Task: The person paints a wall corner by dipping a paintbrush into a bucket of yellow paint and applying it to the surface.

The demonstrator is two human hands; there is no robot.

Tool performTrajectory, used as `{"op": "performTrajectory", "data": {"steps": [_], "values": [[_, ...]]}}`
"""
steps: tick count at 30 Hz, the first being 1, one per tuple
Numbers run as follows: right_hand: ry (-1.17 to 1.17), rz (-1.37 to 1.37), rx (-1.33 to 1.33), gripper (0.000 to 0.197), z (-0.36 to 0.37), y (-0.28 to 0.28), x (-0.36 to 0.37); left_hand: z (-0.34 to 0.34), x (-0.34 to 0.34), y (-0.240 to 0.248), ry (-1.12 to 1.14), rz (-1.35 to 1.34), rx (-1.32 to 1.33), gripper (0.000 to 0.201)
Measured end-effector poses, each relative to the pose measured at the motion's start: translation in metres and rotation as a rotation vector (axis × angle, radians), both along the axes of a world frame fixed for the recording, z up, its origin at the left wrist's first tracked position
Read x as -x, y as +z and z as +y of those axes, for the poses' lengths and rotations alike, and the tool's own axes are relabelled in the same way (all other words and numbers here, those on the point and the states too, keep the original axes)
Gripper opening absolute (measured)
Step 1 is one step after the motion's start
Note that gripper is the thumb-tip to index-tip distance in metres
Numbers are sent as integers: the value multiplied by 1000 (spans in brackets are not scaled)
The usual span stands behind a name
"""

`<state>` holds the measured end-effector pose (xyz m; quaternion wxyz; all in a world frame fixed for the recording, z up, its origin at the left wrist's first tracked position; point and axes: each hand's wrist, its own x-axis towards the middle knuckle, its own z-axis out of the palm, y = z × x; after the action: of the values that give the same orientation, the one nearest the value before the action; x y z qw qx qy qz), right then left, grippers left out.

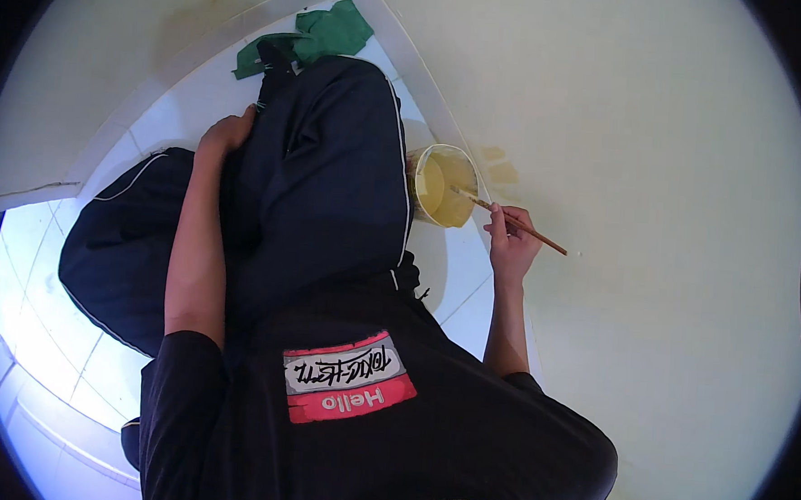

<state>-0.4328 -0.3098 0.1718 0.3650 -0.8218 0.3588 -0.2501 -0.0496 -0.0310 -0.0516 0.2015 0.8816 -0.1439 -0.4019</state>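
Observation:
My right hand (514,247) is closed around a thin paintbrush (537,235) with a brown wooden handle. The brush's tip reaches over the rim into a small round bucket (415,183) of yellowish paint, which stands on the floor close to the wall. Whether the bristles touch the paint I cannot tell. Beside my raised knee, my left hand (229,134) rests against my lower leg near the ankle. Its fingers are mostly hidden there.
A pale wall (656,218) rises on the right, with yellowish paint patches (504,172) by the bucket. A crumpled green cloth (335,31) lies in the far corner. White floor tiles (33,267) show at the left. My bent legs (332,174) fill the middle.

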Motion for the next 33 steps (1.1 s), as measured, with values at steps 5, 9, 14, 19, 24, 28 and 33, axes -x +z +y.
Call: {"op": "performTrajectory", "data": {"steps": [5, 9, 14, 19, 24, 28, 33], "values": [[37, -9, 18, 16, -4, -27, -1, -5, 3, 11, 17, 9, -24, 83], [104, 209, 143, 15, -8, -57, -10, -1, 1, 0, 32, -7, 5, 82], [113, 252, 157, 15, -8, -51, -10, -4, 4, 11, 50, 27, -22, 82], [66, 168, 131, 14, -10, -22, -3, -1, 3, 4, 52, 3, -13, 83], [-75, -8, 59, 17, -1, 37, -4, -1, 1, 1, 33, 6, -33, 84], [-92, -38, 96, 20, -13, 41, 2, -2, 0, -3, 28, -7, -9, 84], [-96, 64, 252, 22, -8, 47, 1, -5, 3, 8, 31, 4, -33, 80]]}}
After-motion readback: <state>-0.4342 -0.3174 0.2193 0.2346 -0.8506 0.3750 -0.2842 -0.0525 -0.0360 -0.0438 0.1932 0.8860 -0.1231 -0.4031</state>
